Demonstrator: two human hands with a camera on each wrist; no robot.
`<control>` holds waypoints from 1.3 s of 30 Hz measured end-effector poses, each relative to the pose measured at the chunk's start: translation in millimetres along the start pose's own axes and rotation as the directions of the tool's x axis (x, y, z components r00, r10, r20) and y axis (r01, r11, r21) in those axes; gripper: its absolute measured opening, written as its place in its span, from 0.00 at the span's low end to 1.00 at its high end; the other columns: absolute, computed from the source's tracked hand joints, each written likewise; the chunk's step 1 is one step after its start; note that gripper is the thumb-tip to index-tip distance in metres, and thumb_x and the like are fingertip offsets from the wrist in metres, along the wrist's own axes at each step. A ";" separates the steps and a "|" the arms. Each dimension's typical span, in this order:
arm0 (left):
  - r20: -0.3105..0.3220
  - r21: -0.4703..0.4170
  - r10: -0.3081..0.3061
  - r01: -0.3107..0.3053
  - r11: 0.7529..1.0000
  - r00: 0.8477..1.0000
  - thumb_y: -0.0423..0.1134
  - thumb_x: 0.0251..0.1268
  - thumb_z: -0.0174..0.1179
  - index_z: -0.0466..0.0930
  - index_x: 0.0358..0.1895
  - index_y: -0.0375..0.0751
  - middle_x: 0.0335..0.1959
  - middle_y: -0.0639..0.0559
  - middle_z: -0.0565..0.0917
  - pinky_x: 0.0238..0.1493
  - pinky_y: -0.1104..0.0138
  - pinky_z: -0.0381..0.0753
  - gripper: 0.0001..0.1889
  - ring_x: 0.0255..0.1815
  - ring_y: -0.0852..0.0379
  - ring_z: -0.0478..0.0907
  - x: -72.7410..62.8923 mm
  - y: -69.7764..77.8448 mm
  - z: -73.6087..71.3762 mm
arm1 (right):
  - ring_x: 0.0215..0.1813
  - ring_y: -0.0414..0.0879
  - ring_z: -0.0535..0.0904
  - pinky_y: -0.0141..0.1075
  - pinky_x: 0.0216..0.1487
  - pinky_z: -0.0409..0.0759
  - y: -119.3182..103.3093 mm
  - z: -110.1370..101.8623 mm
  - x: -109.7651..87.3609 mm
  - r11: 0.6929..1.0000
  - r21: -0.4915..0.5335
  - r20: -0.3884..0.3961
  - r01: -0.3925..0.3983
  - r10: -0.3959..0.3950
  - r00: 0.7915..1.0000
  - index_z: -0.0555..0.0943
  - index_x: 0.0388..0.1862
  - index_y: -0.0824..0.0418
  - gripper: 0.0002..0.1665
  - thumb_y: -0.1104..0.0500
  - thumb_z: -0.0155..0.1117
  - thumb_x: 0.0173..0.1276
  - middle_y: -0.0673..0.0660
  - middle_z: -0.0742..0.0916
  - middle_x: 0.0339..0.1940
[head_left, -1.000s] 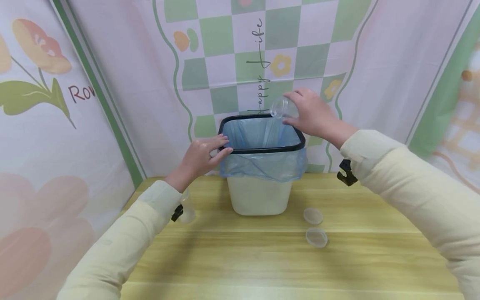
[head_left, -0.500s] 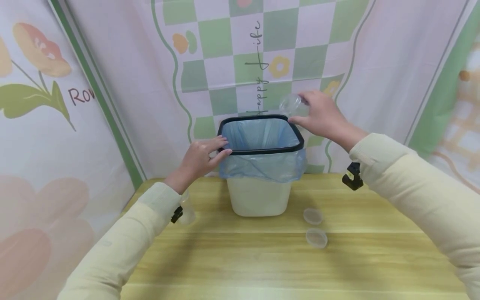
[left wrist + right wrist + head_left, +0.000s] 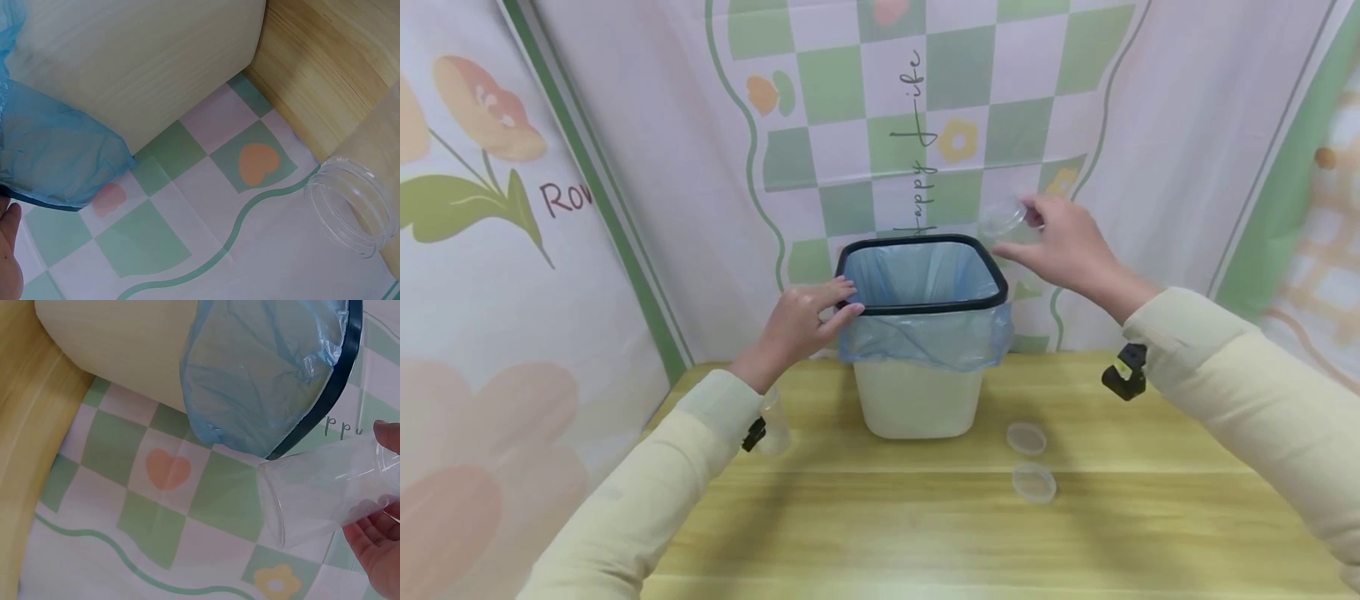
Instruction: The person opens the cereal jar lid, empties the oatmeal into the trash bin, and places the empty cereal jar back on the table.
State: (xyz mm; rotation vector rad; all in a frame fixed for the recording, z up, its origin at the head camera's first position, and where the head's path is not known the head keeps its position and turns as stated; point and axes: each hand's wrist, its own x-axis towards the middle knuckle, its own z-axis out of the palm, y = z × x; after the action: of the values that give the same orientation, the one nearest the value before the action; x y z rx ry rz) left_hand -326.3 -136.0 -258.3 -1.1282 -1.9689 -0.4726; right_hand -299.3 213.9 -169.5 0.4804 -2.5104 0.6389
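In the head view a pale bin (image 3: 917, 400) stands on the table, lined with a blue plastic bag (image 3: 925, 340) folded over its black rim (image 3: 936, 307). My left hand (image 3: 799, 323) rests on the rim's left front corner, fingers reaching over it. Beyond the rim's right side, my right hand (image 3: 1066, 246) grips a clear plastic jar (image 3: 312, 494), which shows no lid and no visible contents. Behind my left wrist a second clear jar (image 3: 777, 429) stands on the table, partly hidden; its open threaded mouth shows in the left wrist view.
Two translucent round lids, one farther (image 3: 1026, 437) and one nearer (image 3: 1034, 482), lie on the wooden table (image 3: 887, 517) right of the bin. A checked, flower-printed cloth (image 3: 831, 83) hangs close behind the bin, with more printed cloth at both sides.
My right hand has carried the jar from above the bin's right rim farther right and slightly lower in view. The left hand has stayed on the rim.
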 end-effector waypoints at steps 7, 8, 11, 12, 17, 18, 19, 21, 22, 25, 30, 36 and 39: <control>0.005 0.001 -0.009 0.009 1.000 1.000 0.40 0.60 0.67 0.85 0.47 0.31 0.46 0.39 0.85 0.49 0.55 0.83 0.17 0.51 0.47 0.82 0.0 -0.3 0.4 | 0.53 0.63 0.72 0.57 0.54 0.72 6.4 -2.4 -9.8 0.998 0.055 -0.005 -0.041 0.042 0.999 0.70 0.60 0.74 0.36 0.50 0.70 0.64 0.69 0.77 0.47; 0.007 0.001 -0.009 0.009 1.000 1.000 0.40 0.60 0.67 0.85 0.47 0.31 0.46 0.39 0.85 0.49 0.55 0.83 0.17 0.51 0.47 0.82 -0.1 -0.3 0.4 | 0.54 0.63 0.72 0.57 0.55 0.72 7.3 -2.7 -11.5 0.997 0.061 -0.007 -0.049 0.049 0.999 0.70 0.59 0.74 0.36 0.50 0.70 0.63 0.69 0.77 0.47; 0.017 0.003 -0.011 0.011 1.000 1.000 0.40 0.61 0.67 0.85 0.47 0.31 0.46 0.39 0.85 0.49 0.55 0.83 0.17 0.51 0.47 0.82 -0.3 -0.3 0.2 | 0.54 0.64 0.73 0.57 0.55 0.73 9.9 -3.0 -16.7 0.994 0.083 -0.011 -0.075 0.077 0.997 0.70 0.59 0.73 0.37 0.48 0.70 0.63 0.69 0.77 0.48; 0.020 0.003 -0.013 0.013 1.000 1.000 0.40 0.61 0.66 0.85 0.48 0.31 0.47 0.39 0.85 0.49 0.56 0.83 0.17 0.51 0.47 0.82 -0.4 -0.2 0.0 | 0.54 0.64 0.73 0.57 0.55 0.73 10.8 -3.0 -18.6 0.992 0.091 -0.011 -0.086 0.088 0.996 0.70 0.60 0.73 0.38 0.48 0.70 0.63 0.69 0.77 0.48; 0.018 -0.004 -0.012 0.012 1.000 1.000 0.41 0.62 0.65 0.85 0.48 0.31 0.47 0.39 0.85 0.50 0.55 0.82 0.17 0.51 0.47 0.82 -1.0 0.7 -0.7 | 0.54 0.62 0.73 0.56 0.53 0.74 16.0 -2.7 -28.1 0.985 0.119 -0.017 -0.122 0.125 0.992 0.71 0.60 0.71 0.39 0.44 0.69 0.63 0.68 0.77 0.50; 0.014 -0.007 -0.009 0.009 1.000 1.000 0.41 0.62 0.65 0.85 0.48 0.31 0.47 0.39 0.85 0.49 0.55 0.83 0.17 0.51 0.47 0.82 -1.1 0.9 -0.7 | 0.54 0.62 0.73 0.56 0.53 0.74 17.0 -2.8 -30.1 0.984 0.126 -0.017 -0.127 0.130 0.991 0.71 0.60 0.71 0.39 0.44 0.69 0.63 0.68 0.77 0.51; 0.010 -0.008 -0.007 0.007 1.000 1.000 0.40 0.62 0.65 0.85 0.48 0.31 0.47 0.39 0.85 0.49 0.55 0.83 0.17 0.51 0.47 0.82 -1.2 1.0 -0.7 | 0.54 0.62 0.73 0.56 0.52 0.74 18.0 -2.8 -32.1 0.983 0.131 -0.016 -0.130 0.134 0.991 0.71 0.60 0.71 0.39 0.43 0.68 0.64 0.68 0.77 0.51; 0.001 -0.011 -0.004 0.004 1.000 1.000 0.40 0.62 0.66 0.85 0.48 0.30 0.47 0.39 0.85 0.47 0.55 0.83 0.17 0.50 0.47 0.82 -1.3 1.1 -0.9 | 0.54 0.62 0.73 0.56 0.52 0.74 19.5 -2.9 -36.0 0.980 0.145 -0.011 -0.138 0.141 0.990 0.70 0.59 0.71 0.39 0.42 0.68 0.64 0.68 0.77 0.51; -0.002 -0.012 -0.004 0.004 1.000 1.000 0.40 0.62 0.66 0.85 0.48 0.31 0.47 0.39 0.85 0.46 0.55 0.84 0.17 0.50 0.47 0.82 -1.3 1.1 -0.9 | 0.54 0.62 0.72 0.56 0.52 0.74 20.4 -2.9 -38.0 0.978 0.151 -0.008 -0.141 0.144 0.990 0.70 0.60 0.71 0.40 0.41 0.68 0.64 0.68 0.77 0.51; -0.005 -0.012 -0.011 0.011 1.000 1.000 0.40 0.61 0.66 0.85 0.48 0.31 0.47 0.39 0.85 0.46 0.55 0.84 0.17 0.50 0.47 0.82 -1.2 1.1 -0.9 | 0.55 0.63 0.72 0.57 0.52 0.74 22.1 -2.8 -44.4 0.974 0.167 0.001 -0.150 0.152 0.988 0.68 0.62 0.72 0.43 0.41 0.67 0.63 0.69 0.77 0.52; 0.000 -0.017 -0.020 0.020 1.000 1.000 0.41 0.62 0.66 0.84 0.49 0.31 0.47 0.40 0.84 0.46 0.55 0.84 0.17 0.51 0.47 0.82 -1.3 0.6 -0.6 | 0.55 0.63 0.73 0.58 0.53 0.75 23.8 -0.1 -57.3 0.968 0.184 0.009 -0.173 0.174 0.985 0.69 0.61 0.72 0.43 0.40 0.67 0.63 0.69 0.77 0.52; -0.002 -0.018 -0.014 0.014 1.000 1.000 0.42 0.64 0.64 0.84 0.50 0.31 0.48 0.39 0.84 0.44 0.56 0.84 0.18 0.51 0.47 0.82 -1.7 -0.4 -0.6 | 0.54 0.63 0.74 0.52 0.52 0.78 25.1 7.5 -73.4 0.960 0.192 0.033 -0.202 0.199 0.979 0.69 0.60 0.72 0.43 0.39 0.68 0.62 0.69 0.77 0.52; 0.000 -0.013 -0.009 0.009 1.000 1.000 0.42 0.64 0.65 0.84 0.50 0.31 0.48 0.39 0.84 0.43 0.56 0.84 0.18 0.51 0.47 0.82 -1.3 0.0 -0.3 | 0.55 0.63 0.75 0.53 0.52 0.78 26.9 11.0 -80.6 0.956 0.201 0.046 -0.216 0.211 0.976 0.69 0.60 0.71 0.43 0.40 0.68 0.63 0.68 0.77 0.53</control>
State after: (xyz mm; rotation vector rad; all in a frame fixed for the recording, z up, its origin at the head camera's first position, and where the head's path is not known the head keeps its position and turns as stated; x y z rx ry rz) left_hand -325.8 -136.9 -259.1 -1.1275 -1.9746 -0.4906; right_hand -250.0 247.2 -231.1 0.2902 -2.5526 0.9868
